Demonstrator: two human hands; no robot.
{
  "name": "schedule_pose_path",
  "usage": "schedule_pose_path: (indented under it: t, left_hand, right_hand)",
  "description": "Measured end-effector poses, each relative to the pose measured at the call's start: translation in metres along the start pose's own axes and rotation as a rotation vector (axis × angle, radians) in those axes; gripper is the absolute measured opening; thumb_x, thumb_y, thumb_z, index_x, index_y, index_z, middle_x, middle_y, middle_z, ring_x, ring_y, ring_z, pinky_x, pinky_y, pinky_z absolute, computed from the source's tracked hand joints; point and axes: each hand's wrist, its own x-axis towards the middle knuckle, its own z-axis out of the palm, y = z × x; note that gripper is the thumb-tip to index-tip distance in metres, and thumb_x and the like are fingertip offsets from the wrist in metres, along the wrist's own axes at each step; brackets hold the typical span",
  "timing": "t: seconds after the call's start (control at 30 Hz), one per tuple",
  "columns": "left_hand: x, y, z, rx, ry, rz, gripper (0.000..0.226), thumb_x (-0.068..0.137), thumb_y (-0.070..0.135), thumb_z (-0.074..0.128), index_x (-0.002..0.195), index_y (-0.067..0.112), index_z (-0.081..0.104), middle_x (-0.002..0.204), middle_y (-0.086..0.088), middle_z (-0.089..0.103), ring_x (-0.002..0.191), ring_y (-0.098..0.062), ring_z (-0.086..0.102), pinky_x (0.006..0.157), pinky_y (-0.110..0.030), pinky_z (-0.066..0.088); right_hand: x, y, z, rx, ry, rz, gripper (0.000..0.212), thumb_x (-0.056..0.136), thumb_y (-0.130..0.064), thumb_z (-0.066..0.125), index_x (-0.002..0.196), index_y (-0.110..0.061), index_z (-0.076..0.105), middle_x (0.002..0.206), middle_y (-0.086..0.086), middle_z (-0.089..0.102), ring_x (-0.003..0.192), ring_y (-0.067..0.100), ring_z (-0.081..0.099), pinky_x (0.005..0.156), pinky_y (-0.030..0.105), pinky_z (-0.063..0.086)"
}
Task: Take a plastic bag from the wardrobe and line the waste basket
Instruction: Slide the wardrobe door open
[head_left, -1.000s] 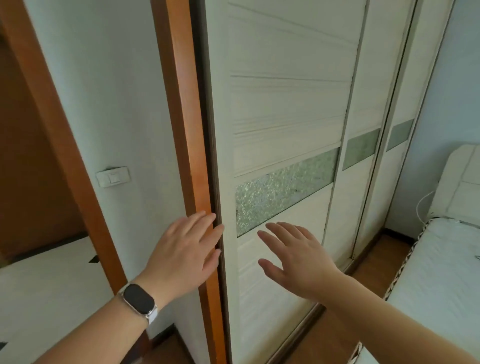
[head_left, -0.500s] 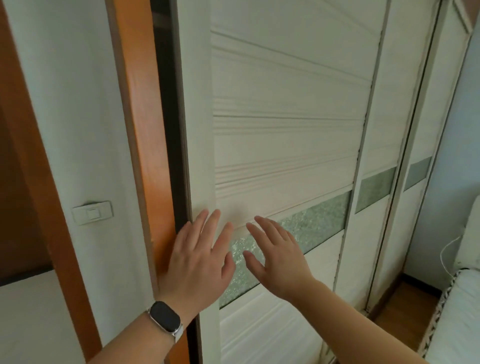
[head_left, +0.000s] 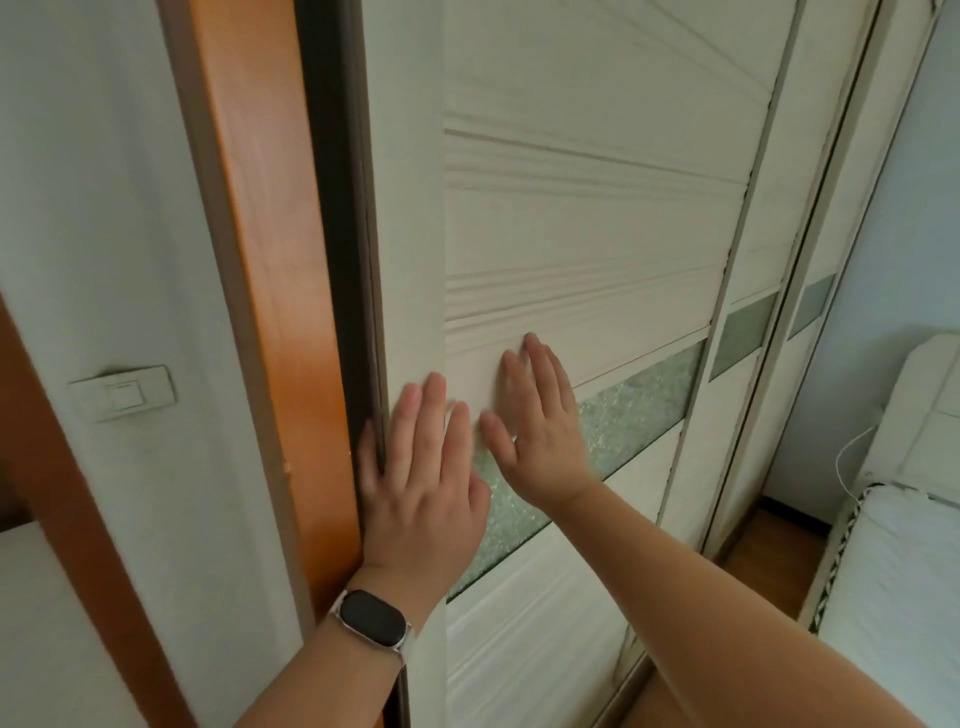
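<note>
Two hands (head_left: 423, 499) (head_left: 540, 436), three wardrobe doors (head_left: 571, 234) (head_left: 748, 291) (head_left: 826, 228), one watch (head_left: 372, 618)

Narrow dark gap (head_left: 337, 260) beside wardrobe door (head_left: 571, 234)

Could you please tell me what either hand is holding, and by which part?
Nothing is held: the left hand and right hand rest flat against the wardrobe door.

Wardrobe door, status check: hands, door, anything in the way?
Left hand, right hand open, flat on white grooved sliding wardrobe door. Narrow dark gap at its left edge. No obstruction visible.
</note>
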Motion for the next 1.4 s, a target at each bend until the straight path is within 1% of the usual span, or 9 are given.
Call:
schedule_pose_path:
  t: [0.13, 0.33, 0.57, 0.8, 0.93, 1.07, 1.17, 1.3, 1.4]
  left_hand:
    - [0.001, 0.003, 0.003, -0.022, 0.016, -0.033, 0.049, 0.089, 0.026, 0.054, 0.135, 0.012, 0.051, 0.155, -0.012, 0.028, 0.145, -0.03, 0.021, 0.112, -0.056, 0.027]
    - [0.005, 0.008, 0.008, -0.027, 0.06, -0.052, 0.04, 0.091, 0.026, 0.05, 0.129, 0.015, 0.057, 0.153, -0.012, 0.03, 0.143, -0.029, 0.022, 0.111, -0.055, 0.029]
    - [0.012, 0.022, 0.026, -0.023, 0.119, -0.044, 0.035, 0.095, 0.027, 0.044, 0.123, 0.019, 0.064, 0.151, -0.009, 0.03, 0.141, -0.029, 0.027, 0.108, -0.054, 0.032]
    - [0.028, 0.05, 0.059, 0.007, 0.184, -0.018, 0.029, 0.092, 0.019, 0.053, 0.116, 0.021, 0.069, 0.15, -0.009, 0.04, 0.14, -0.029, 0.031, 0.106, -0.054, 0.036]
    - [0.038, 0.07, 0.077, -0.034, 0.161, -0.007, 0.032, 0.084, 0.023, 0.06, 0.115, 0.02, 0.07, 0.148, -0.01, 0.037, 0.142, -0.028, 0.027, 0.109, -0.055, 0.03]
    - [0.05, 0.084, 0.097, -0.108, 0.114, 0.059, 0.033, 0.086, 0.021, 0.058, 0.116, 0.018, 0.069, 0.149, -0.012, 0.035, 0.142, -0.029, 0.025, 0.108, -0.056, 0.03]
    - [0.054, 0.082, 0.112, -0.121, 0.083, 0.191, 0.036, 0.086, 0.019, 0.057, 0.121, 0.014, 0.066, 0.15, -0.011, 0.033, 0.143, -0.026, 0.025, 0.111, -0.051, 0.028]
    - [0.063, 0.088, 0.137, -0.108, 0.126, 0.285, 0.041, 0.082, 0.023, 0.058, 0.122, 0.016, 0.066, 0.15, -0.009, 0.035, 0.143, -0.024, 0.025, 0.113, -0.048, 0.027]
    - [0.07, 0.103, 0.157, -0.134, 0.18, 0.283, 0.047, 0.079, 0.023, 0.058, 0.126, 0.018, 0.06, 0.152, -0.009, 0.027, 0.144, -0.024, 0.022, 0.116, -0.048, 0.025]
  right_hand:
    - [-0.001, 0.003, 0.01, -0.005, 0.021, 0.005, 0.059, 0.101, -0.045, 0.035, 0.147, -0.008, 0.026, 0.153, 0.026, 0.028, 0.142, 0.044, 0.028, 0.11, 0.059, 0.03]
    - [0.002, 0.01, 0.021, -0.023, 0.103, 0.01, 0.06, 0.101, -0.049, 0.025, 0.145, -0.009, 0.028, 0.151, 0.025, 0.029, 0.141, 0.043, 0.028, 0.11, 0.061, 0.029]
    - [0.003, 0.035, 0.039, -0.022, 0.209, 0.004, 0.061, 0.099, -0.048, 0.023, 0.143, -0.007, 0.033, 0.148, 0.026, 0.034, 0.139, 0.041, 0.032, 0.106, 0.063, 0.032]
    - [0.004, 0.081, 0.04, -0.004, 0.232, -0.012, 0.059, 0.099, -0.047, 0.026, 0.141, -0.007, 0.035, 0.147, 0.026, 0.035, 0.138, 0.041, 0.032, 0.104, 0.066, 0.033]
    - [0.005, 0.112, 0.04, 0.006, 0.232, -0.003, 0.058, 0.099, -0.048, 0.026, 0.144, -0.012, 0.032, 0.149, 0.022, 0.032, 0.14, 0.039, 0.031, 0.104, 0.066, 0.032]
    - [0.007, 0.149, 0.04, -0.007, 0.243, -0.01, 0.058, 0.099, -0.047, 0.026, 0.145, -0.013, 0.031, 0.149, 0.021, 0.031, 0.139, 0.039, 0.031, 0.104, 0.065, 0.032]
    - [0.008, 0.175, 0.038, -0.001, 0.231, -0.005, 0.058, 0.098, -0.047, 0.027, 0.145, -0.013, 0.03, 0.149, 0.023, 0.031, 0.14, 0.04, 0.03, 0.107, 0.064, 0.03]
    - [0.011, 0.207, 0.033, 0.001, 0.213, -0.004, 0.057, 0.099, -0.047, 0.027, 0.146, -0.014, 0.027, 0.149, 0.023, 0.029, 0.139, 0.041, 0.03, 0.111, 0.06, 0.028]
    - [0.012, 0.229, 0.029, -0.007, 0.195, -0.012, 0.057, 0.099, -0.047, 0.029, 0.145, -0.012, 0.031, 0.149, 0.024, 0.032, 0.137, 0.043, 0.034, 0.109, 0.06, 0.03]
